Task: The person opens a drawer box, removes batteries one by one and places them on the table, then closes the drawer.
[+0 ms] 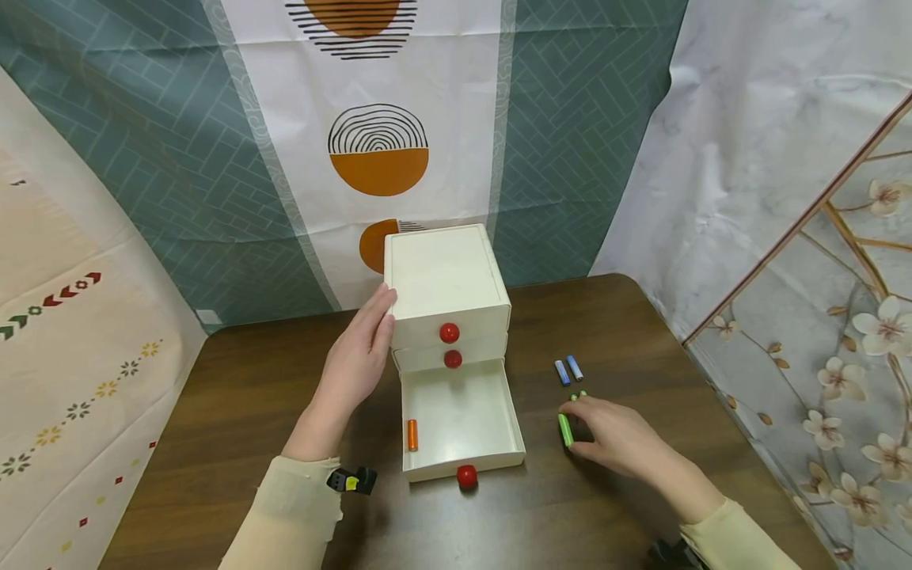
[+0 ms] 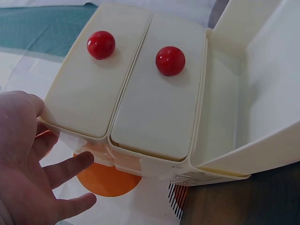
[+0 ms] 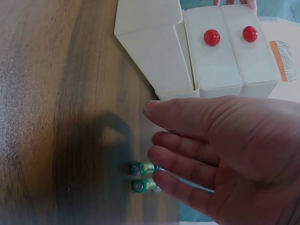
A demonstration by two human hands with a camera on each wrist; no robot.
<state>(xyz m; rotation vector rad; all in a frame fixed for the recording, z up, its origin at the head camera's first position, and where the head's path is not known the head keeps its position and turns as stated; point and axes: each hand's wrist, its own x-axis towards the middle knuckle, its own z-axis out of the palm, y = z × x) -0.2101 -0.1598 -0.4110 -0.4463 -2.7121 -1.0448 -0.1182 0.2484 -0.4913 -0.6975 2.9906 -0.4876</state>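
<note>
A small white drawer cabinet (image 1: pixel 447 273) with red ball knobs stands on the table, its bottom drawer (image 1: pixel 466 412) pulled out. One orange battery (image 1: pixel 412 435) lies at the drawer's left side. My left hand (image 1: pixel 356 360) rests against the cabinet's upper left edge, fingers extended along its side (image 2: pixel 77 140). Right of the drawer, my right hand (image 1: pixel 620 435) pinches a green battery (image 1: pixel 565 431) between thumb and index finger; the right wrist view hides it behind the hand. Two more green batteries (image 3: pixel 143 176) lie just beyond the fingers, with two blue batteries (image 1: pixel 568 370) farther back.
The brown wooden table (image 1: pixel 235 412) reaches back to a patterned cloth (image 1: pixel 570 142) hanging behind the cabinet. Floral cloth (image 1: pixel 848 380) hangs at the right side, another embroidered cloth (image 1: pixel 71 348) at the left. The open drawer juts toward me between both hands.
</note>
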